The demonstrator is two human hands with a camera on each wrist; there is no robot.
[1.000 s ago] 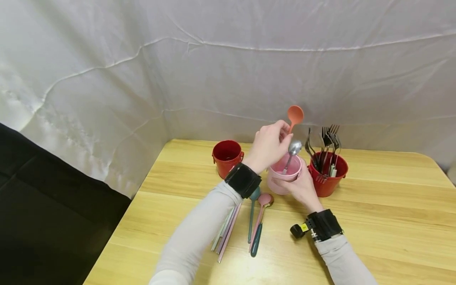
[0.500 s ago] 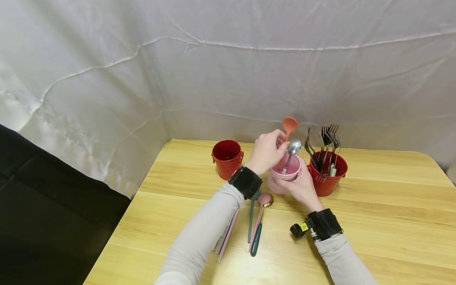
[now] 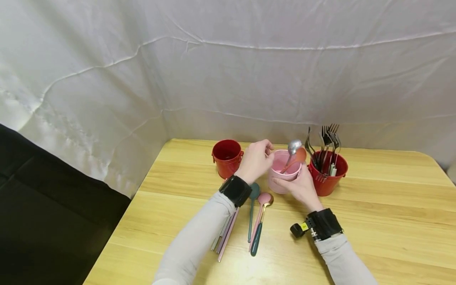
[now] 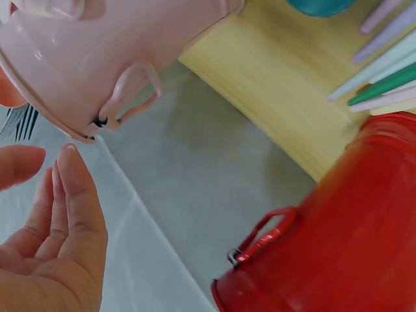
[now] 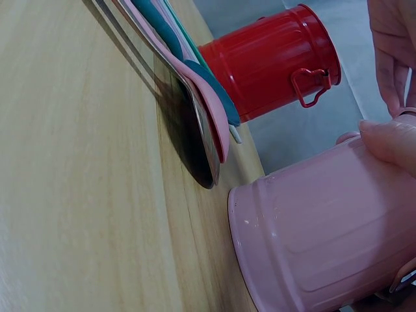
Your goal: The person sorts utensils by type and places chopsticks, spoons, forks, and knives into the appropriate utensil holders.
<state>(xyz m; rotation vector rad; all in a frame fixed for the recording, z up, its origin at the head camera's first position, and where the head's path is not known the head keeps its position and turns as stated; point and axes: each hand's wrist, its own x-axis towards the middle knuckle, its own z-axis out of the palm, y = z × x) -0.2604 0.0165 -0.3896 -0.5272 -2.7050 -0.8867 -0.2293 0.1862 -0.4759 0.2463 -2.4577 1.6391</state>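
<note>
A pink bucket (image 3: 279, 185) stands on the table, and my right hand (image 3: 303, 186) grips its right side, thumb across the front. Inside it lean a silver spoon (image 3: 294, 146) and an orange spoon (image 3: 301, 154), their bowls above the rim. My left hand (image 3: 254, 159) is just left of the bucket and holds nothing. In the left wrist view its fingers (image 4: 78, 195) are fairly straight, with a gap between thumb and fingertips. In front of the bucket lie a teal spoon (image 3: 254, 191), a pink spoon (image 3: 264, 198) and a gold spoon with a dark green handle (image 3: 256, 239).
To the left stands a red bucket (image 3: 227, 158). Another red bucket (image 3: 327, 186) holds several forks (image 3: 331, 138), close beside my right hand. Several pastel chopsticks (image 3: 228, 237) lie partly under my left forearm. A grey cloth (image 3: 285, 79) hangs behind the table.
The orange spoon went down into the pink bucket and now leans right beside the silver spoon. My left hand let go of it and moved left and down. My right hand stayed put.
</note>
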